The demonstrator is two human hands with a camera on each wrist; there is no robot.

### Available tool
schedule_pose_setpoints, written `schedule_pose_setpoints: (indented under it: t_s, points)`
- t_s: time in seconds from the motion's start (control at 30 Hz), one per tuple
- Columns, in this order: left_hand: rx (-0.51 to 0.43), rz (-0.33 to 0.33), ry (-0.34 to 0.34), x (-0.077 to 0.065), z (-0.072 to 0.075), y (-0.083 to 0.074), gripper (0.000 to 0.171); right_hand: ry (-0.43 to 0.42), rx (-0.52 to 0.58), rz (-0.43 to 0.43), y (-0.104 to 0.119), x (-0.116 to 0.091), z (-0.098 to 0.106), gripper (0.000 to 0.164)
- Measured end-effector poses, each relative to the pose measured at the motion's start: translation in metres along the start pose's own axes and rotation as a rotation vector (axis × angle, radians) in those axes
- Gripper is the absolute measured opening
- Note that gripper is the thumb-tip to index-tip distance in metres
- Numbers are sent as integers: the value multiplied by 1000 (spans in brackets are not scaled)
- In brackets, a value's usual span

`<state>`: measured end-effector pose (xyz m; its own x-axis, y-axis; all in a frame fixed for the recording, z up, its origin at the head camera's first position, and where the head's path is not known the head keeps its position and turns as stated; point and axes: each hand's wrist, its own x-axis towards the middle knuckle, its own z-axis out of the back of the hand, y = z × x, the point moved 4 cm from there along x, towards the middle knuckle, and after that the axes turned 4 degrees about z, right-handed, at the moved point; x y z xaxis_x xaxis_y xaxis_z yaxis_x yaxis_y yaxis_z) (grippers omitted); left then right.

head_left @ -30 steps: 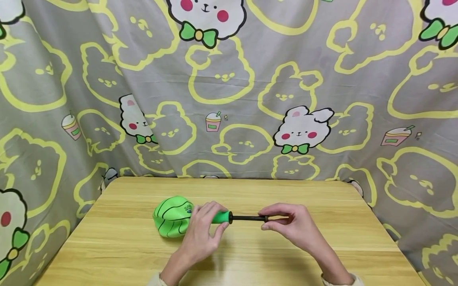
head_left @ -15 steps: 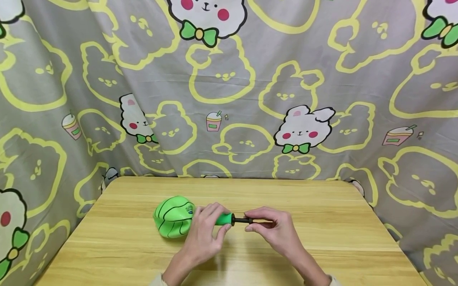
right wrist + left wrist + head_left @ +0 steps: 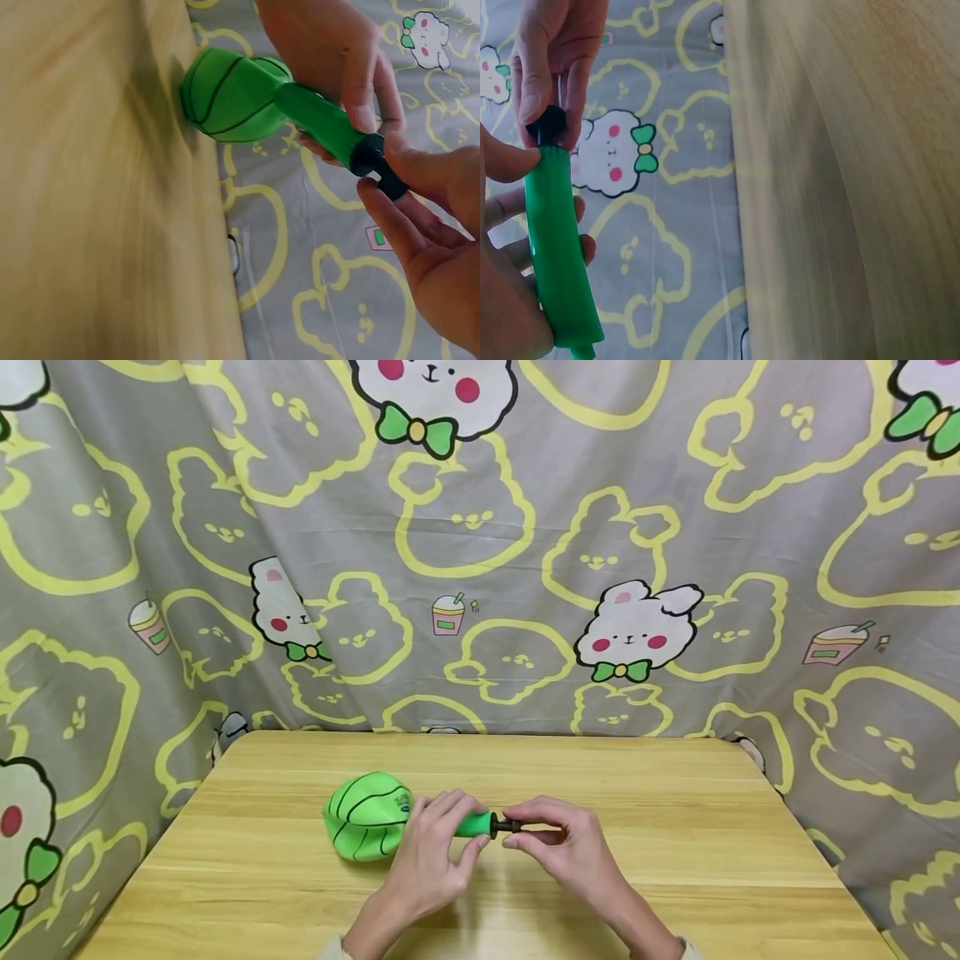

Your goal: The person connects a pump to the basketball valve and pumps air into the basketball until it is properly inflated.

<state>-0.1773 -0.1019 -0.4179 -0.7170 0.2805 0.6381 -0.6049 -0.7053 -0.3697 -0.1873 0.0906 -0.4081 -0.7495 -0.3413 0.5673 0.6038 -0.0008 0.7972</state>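
Observation:
A green hand pump (image 3: 472,824) lies across the middle of the head view. My left hand (image 3: 435,852) grips its barrel, thumb near the black collar. At the pump's right end, my right hand (image 3: 566,847) pinches the black plunger handle (image 3: 513,827), with only a short length of rod showing. A green ball (image 3: 363,822) with black lines, dented and partly inflated, sits left of the pump. In the right wrist view the barrel's tip meets the ball (image 3: 232,97); whether a needle enters it is hidden. The left wrist view shows the smooth barrel (image 3: 559,247) up close.
The wooden table (image 3: 247,877) extends on all sides of the hands. A grey curtain (image 3: 480,635) with yellow and white cartoon animals hangs behind the table's back edge and along both sides.
My right hand has moved left, pushing the plunger rod most of the way into the barrel. The left hand, pump and ball have shifted only slightly right.

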Motion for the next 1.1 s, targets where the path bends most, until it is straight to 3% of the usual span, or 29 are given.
schedule_pose_setpoints:
  t_s: [0.17, 0.43, 1.1]
  points:
    - [-25, 17, 20, 0, 0, -1, 23, 39, -21, -60, 6, 1, 8, 23]
    - [-27, 37, 6, 0, 2, 3, 24, 64, -55, -73, 16, 2, 26, 22]
    - [-64, 101, -21, 4, 14, 9, 24, 91, 13, -101, 35, 5, 70, 26]
